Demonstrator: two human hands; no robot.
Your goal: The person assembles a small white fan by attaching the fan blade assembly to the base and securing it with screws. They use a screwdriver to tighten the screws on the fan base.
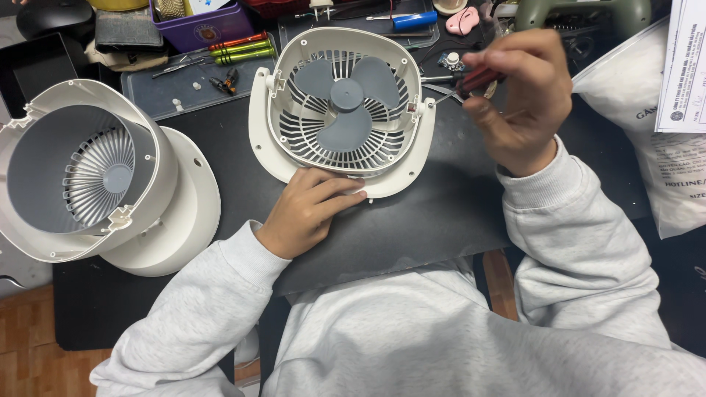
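A white fan body (342,110) with a grey three-blade propeller (346,99) lies face up on a black mat (412,228). My left hand (305,209) rests flat on the fan's near rim, pressing it down. My right hand (518,95) grips a dark red-handled screwdriver (474,79), whose thin shaft points left and touches the fan's right side bracket (421,106). Both arms wear light grey sleeves.
A detached white fan housing with a grey grille (88,173) stands at the left on a round white base (173,220). Behind lie a clear tray with green and red screwdrivers (239,45), a purple box (198,22), a blue tool and a white plastic bag (662,125) at right.
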